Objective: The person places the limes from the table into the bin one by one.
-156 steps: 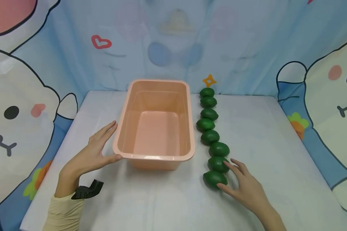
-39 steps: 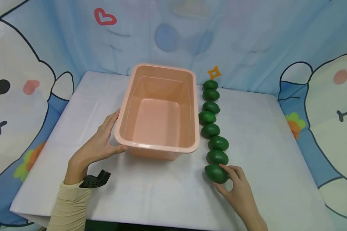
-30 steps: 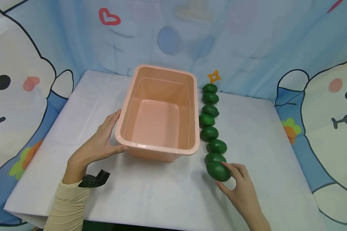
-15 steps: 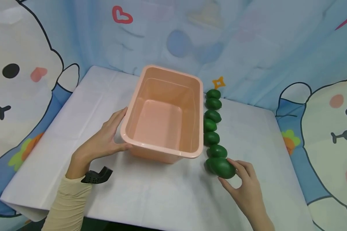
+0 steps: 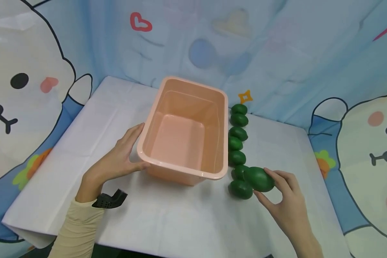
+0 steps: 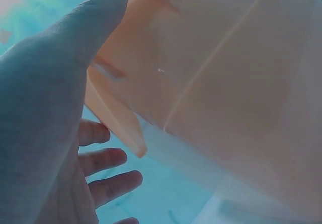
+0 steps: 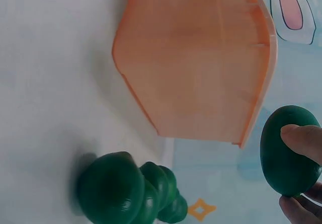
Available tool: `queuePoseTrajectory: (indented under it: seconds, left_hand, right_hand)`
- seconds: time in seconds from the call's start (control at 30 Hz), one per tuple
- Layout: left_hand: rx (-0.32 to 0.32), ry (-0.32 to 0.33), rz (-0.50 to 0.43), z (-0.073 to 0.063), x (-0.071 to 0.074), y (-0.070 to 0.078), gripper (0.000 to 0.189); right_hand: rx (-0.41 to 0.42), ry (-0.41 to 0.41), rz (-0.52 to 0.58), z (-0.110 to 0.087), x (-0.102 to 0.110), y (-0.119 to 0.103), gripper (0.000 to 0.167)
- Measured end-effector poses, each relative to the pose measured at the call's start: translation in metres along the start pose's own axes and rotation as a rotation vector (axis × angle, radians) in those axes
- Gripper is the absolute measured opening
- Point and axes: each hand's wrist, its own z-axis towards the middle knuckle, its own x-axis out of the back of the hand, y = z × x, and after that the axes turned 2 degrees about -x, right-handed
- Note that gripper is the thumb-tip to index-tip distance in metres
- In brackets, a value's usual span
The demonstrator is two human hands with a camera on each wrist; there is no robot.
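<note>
My right hand (image 5: 287,206) pinches a glossy green lime (image 5: 259,179) between thumb and fingertips, raised off the table. In the right wrist view the thumb presses on the near face of this lime (image 7: 287,151). Just left of it, the nearest lime of the row (image 5: 240,190) lies on the cloth. My left hand (image 5: 114,165) rests at the front left corner of a peach plastic basin (image 5: 193,94), fingers straight along its side and thumb by the front rim. The left wrist view has those fingers (image 6: 115,186) spread loosely beside the basin wall. Nothing lies in the basin.
Several more limes (image 5: 237,157) run in a line along the basin's right side to the back edge. A white cloth (image 5: 180,218) covers the table. Behind hangs a blue cartoon curtain (image 5: 167,50). A black band (image 5: 109,200) sits on my left wrist.
My right hand has gripped the nearest lime, lifted it off the row and carried it up and right. The left hand stays at the basin. The head view has shifted and tilted.
</note>
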Motion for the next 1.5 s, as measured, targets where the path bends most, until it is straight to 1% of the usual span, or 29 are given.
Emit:
queuePoseTrajectory:
  seconds: [0.17,0.3,0.47,0.63,0.73,1.2,1.5]
  left_hand:
    - [-0.001,0.007,0.013,-0.003,0.000,-0.001,0.108]
    - [0.015,0.006,0.016,-0.006,0.000,-0.001,0.109]
    - [0.025,-0.002,0.012,-0.006,-0.002,-0.001,0.109]
    - [0.026,-0.003,0.009,-0.005,-0.003,0.001,0.109]
    - [0.031,-0.007,0.005,-0.005,-0.004,0.003,0.108]
    - [0.026,0.007,0.013,-0.004,-0.005,0.004,0.107]
    - [0.024,0.004,0.009,-0.003,-0.004,0.005,0.107]
  right_hand:
    - [0.053,0.028,0.023,0.011,0.006,-0.003,0.080]
    - [0.091,0.034,0.033,0.019,0.009,-0.007,0.081]
    - [0.124,0.004,-0.006,0.030,0.010,-0.015,0.083]
    - [0.157,-0.028,-0.011,0.038,0.009,-0.023,0.083]
    - [0.186,-0.030,-0.003,0.041,0.007,-0.027,0.082]
    - [0.248,-0.064,0.023,0.047,0.002,-0.037,0.081]
    - [0.297,-0.039,0.050,0.051,0.000,-0.039,0.082]
